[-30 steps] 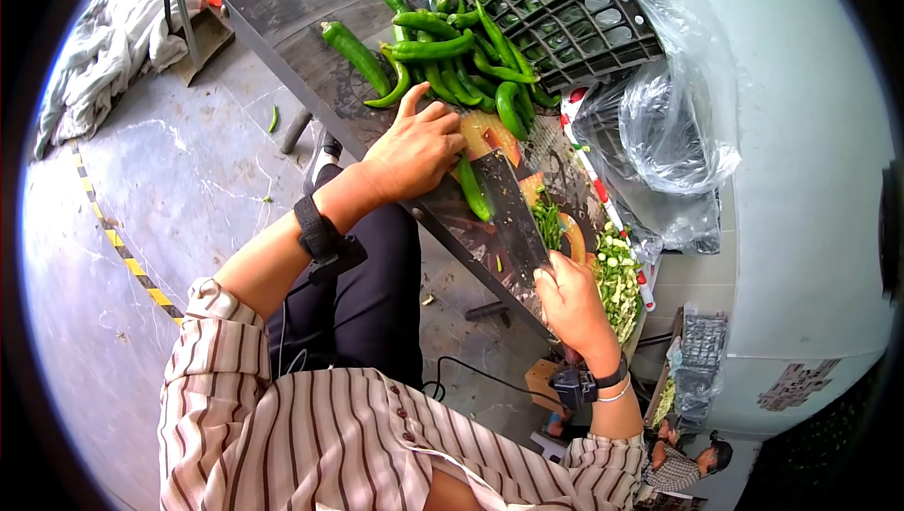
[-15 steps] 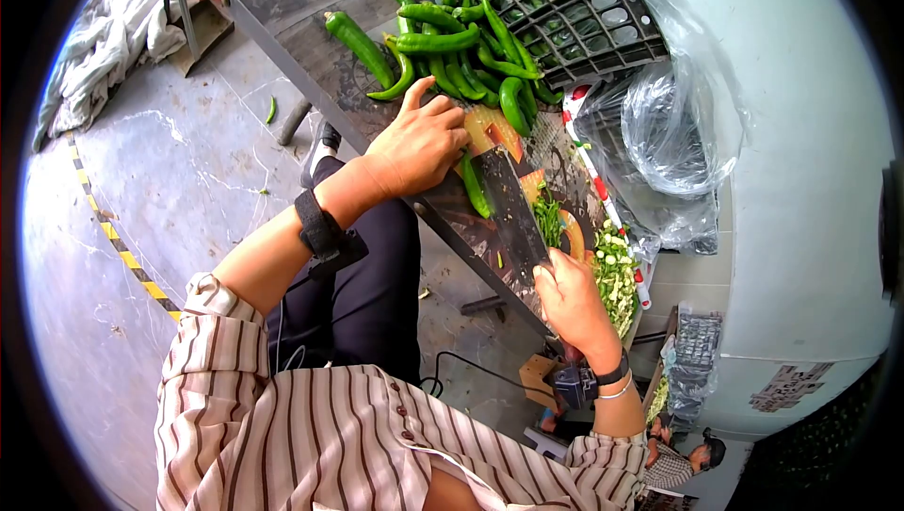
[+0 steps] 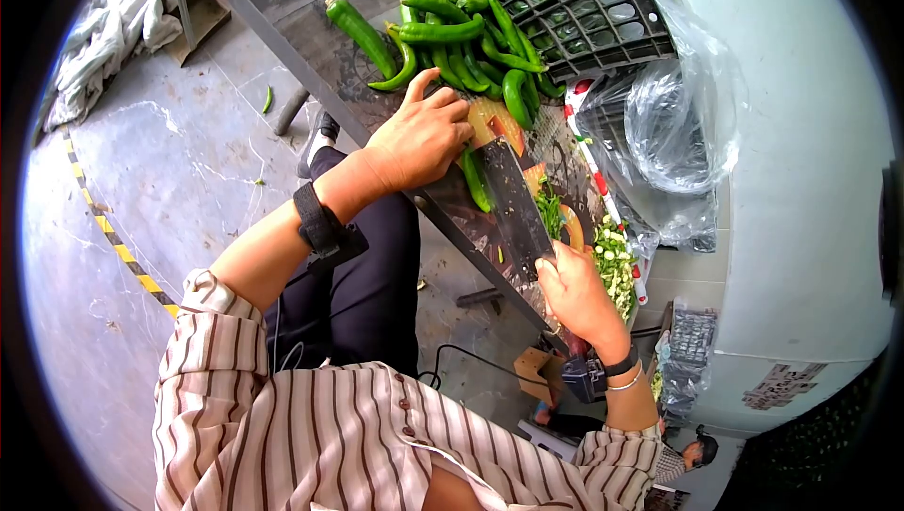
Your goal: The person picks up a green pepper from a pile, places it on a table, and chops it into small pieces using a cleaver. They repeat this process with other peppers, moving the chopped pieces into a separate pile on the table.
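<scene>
Scuffed worktop [image 3: 282, 4], marked grey floor [image 3: 160, 181]. On the worktop, a glossy green pepper [image 3: 476, 183] lies beside a knife [image 3: 516, 211]. Left hand [image 3: 421, 139] holds the pepper by one end; right hand [image 3: 581, 292] grips the knife.

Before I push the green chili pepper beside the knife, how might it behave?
The green chili pepper might slip: its skin looks glossy. It may roll, being long and rounded. It seems fairly stiff, its surface smooth and unwrinkled.
</scene>
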The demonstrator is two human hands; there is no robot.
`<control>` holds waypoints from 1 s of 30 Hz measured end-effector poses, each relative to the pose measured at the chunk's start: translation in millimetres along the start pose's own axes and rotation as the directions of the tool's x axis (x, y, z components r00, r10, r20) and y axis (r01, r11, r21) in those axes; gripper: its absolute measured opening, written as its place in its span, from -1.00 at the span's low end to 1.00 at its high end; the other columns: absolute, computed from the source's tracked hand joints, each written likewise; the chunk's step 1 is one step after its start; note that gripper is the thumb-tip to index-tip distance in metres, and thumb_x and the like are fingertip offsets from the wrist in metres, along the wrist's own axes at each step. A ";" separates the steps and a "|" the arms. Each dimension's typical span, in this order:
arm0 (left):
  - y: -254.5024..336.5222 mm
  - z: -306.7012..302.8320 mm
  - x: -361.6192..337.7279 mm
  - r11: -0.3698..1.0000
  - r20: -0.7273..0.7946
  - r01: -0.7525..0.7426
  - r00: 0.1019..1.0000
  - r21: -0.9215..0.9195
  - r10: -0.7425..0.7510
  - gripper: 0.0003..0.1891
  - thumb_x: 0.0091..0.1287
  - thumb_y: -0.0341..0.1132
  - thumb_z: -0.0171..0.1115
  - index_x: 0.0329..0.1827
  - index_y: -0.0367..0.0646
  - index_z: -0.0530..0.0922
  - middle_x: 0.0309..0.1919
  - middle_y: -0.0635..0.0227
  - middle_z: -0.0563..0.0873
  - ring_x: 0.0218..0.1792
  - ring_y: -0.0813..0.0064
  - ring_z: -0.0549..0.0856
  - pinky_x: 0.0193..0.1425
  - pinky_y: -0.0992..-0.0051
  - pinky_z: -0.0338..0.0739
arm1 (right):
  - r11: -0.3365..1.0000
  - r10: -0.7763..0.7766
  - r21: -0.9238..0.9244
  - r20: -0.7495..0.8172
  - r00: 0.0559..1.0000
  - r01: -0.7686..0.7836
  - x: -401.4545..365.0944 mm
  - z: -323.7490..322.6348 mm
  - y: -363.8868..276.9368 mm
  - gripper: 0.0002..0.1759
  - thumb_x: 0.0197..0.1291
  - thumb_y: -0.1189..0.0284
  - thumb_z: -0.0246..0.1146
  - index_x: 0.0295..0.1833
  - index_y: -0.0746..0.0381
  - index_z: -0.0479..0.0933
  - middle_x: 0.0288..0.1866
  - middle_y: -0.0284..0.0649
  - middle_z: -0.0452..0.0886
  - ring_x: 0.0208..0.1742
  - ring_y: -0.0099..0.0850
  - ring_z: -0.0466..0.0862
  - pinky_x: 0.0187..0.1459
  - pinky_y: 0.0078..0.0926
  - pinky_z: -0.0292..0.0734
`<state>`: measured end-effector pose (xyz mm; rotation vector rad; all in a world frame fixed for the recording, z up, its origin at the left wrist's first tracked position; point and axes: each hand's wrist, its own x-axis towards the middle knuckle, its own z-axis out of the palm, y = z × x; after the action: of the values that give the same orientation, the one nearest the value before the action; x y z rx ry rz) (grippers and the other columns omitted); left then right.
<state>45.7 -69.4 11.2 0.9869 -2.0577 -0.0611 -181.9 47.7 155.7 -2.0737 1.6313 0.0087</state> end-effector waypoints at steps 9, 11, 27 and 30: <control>-0.7 0.2 -1.4 1.000 0.010 -0.004 1.000 -0.009 0.004 -0.91 0.11 -0.32 0.25 -0.34 -0.03 0.66 -0.27 0.42 0.55 0.03 0.36 0.52 0.51 -0.01 0.05 | 0.994 0.104 0.023 0.041 0.994 -0.105 1.4 -1.7 -0.5 -0.83 0.28 0.51 0.15 -0.22 0.45 0.40 -0.41 0.18 0.53 -0.32 0.16 0.57 -0.29 -0.11 0.45; -1.0 0.5 -1.2 1.000 0.006 -0.005 1.000 -0.014 0.005 -0.91 0.12 -0.32 0.24 -0.34 -0.03 0.66 -0.27 0.42 0.55 0.03 0.36 0.52 0.51 -0.01 0.05 | 0.993 0.111 0.027 0.046 0.993 -0.112 2.0 -1.4 1.9 -0.83 0.27 0.52 0.15 -0.22 0.45 0.40 -0.41 0.18 0.53 -0.31 0.17 0.56 -0.29 -0.10 0.45; 2.4 -2.5 -0.4 1.000 0.025 0.024 0.999 -0.005 -0.024 -0.79 0.10 -0.35 0.33 -0.17 0.03 0.68 -0.25 0.48 0.58 0.05 0.37 0.52 0.51 0.04 0.06 | 0.960 0.179 0.192 0.130 0.975 -0.202 3.5 -2.5 -8.3 -0.84 0.39 0.48 0.09 -0.22 0.38 0.37 -0.62 -0.19 0.50 -0.71 -0.43 0.55 -0.63 -0.43 0.44; 2.7 -1.2 0.2 1.000 0.024 0.022 0.999 -0.001 -0.022 -0.79 0.10 -0.35 0.33 -0.17 0.02 0.68 -0.25 0.46 0.57 0.05 0.37 0.52 0.51 0.05 0.07 | 0.963 0.188 0.172 0.129 0.974 -0.209 3.7 -2.4 -12.6 -0.83 0.39 0.47 0.09 -0.21 0.38 0.37 -0.63 -0.19 0.50 -0.71 -0.42 0.55 -0.62 -0.41 0.44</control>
<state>44.8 -67.4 13.0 1.0128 -2.0677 -0.0864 -170.0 45.4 161.5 -1.7346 1.6968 0.0389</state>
